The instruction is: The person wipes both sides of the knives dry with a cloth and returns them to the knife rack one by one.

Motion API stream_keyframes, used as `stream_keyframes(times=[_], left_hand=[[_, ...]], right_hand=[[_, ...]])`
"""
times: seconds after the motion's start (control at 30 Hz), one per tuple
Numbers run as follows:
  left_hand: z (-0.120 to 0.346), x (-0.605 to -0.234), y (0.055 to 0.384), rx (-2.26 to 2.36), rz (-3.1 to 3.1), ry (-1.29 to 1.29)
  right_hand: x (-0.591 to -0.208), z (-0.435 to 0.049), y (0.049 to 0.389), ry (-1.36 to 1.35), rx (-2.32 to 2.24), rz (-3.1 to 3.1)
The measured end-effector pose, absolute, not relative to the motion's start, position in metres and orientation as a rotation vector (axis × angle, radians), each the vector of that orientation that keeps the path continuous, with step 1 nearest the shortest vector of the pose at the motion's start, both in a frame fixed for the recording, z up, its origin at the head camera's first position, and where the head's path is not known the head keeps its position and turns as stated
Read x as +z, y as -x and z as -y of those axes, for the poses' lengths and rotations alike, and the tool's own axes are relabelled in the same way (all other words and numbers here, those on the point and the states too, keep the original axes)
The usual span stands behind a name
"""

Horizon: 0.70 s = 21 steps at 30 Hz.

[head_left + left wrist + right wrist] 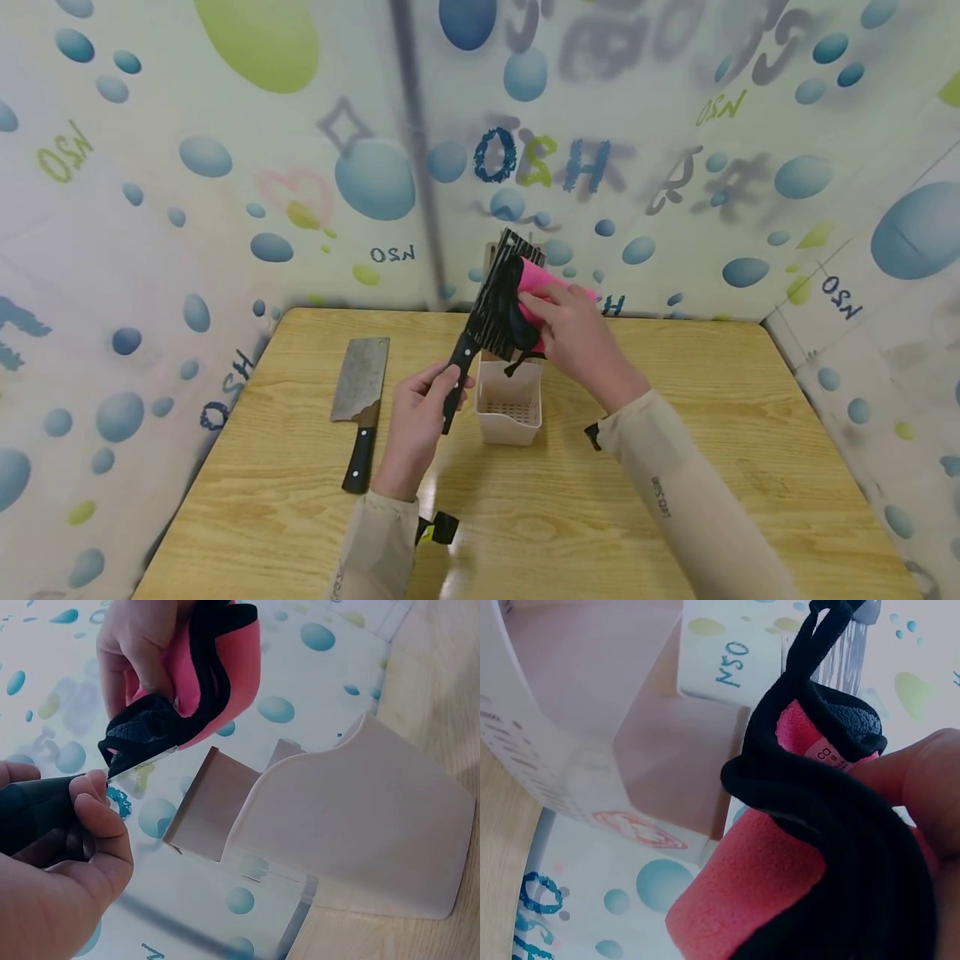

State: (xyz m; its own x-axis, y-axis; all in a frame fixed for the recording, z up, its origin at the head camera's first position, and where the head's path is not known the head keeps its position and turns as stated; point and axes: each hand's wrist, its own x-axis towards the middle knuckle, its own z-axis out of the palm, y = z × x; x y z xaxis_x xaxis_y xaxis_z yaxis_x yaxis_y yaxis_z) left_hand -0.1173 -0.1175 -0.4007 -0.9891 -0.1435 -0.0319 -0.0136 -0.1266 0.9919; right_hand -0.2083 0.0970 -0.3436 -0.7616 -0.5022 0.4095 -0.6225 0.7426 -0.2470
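Observation:
My left hand grips the black handle of a broad-bladed kitchen knife, its blade tilted up and away and marked with dark and light stripes. With my right hand I pinch a pink cloth with black edging that lies over the right side of the blade. In the left wrist view the folded cloth covers most of the blade, leaving a thin bright edge. A black loop of the cloth hangs near the shiny metal in the right wrist view.
A pale pink plastic holder with a slotted bottom stands on the wooden table just below the hands. To the left lies a cleaver with a black handle. A patterned wall sheet rises behind the table's far edge.

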Motion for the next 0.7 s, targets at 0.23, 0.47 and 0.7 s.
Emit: stream_keyframes(times=[0.23,0.47,0.7], left_hand=[[0.117,-0.399,0.116,-2.313,1.984,-0.194],[0.116,-0.399,0.116,-2.304,1.991,-0.203],[0.117,-0.4,0.116,-2.301,1.984,-0.199]], right_hand=[[-0.343,-0.091,0.198,-0.932,0.588,2.56],[-0.344,-0.087,0.188,-0.955,0.592,2.55],[-0.346,-0.085,0.181,-0.99,0.554,2.528]])
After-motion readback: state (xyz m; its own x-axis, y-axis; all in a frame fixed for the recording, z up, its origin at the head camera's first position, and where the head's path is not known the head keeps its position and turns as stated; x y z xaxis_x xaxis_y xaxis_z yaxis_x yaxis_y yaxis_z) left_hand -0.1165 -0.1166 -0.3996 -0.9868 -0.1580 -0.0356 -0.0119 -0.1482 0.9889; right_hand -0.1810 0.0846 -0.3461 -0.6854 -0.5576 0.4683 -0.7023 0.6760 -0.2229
